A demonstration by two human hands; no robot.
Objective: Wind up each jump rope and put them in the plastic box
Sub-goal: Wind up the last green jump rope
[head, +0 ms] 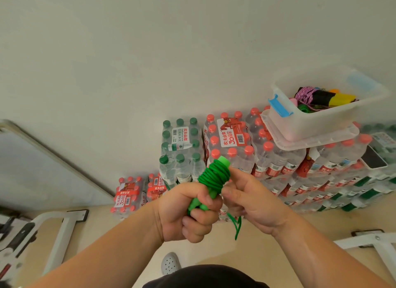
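Green jump rope (214, 177) in curled fingers (198, 226) of left hand (184, 210) and right hand (255, 204); coiled ropes (317, 98) in plastic box (310, 124).

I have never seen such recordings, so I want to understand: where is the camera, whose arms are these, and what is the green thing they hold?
There is no machine here: one camera sits on a person's head and looks down past their two bare arms. The left hand grips the handles of a green plastic jump rope, whose cord is coiled around them. The right hand holds the cord at the coil; a loose bit hangs below. Up right, a clear plastic box with a blue latch stands on shrink-wrapped packs of water bottles and holds other ropes.
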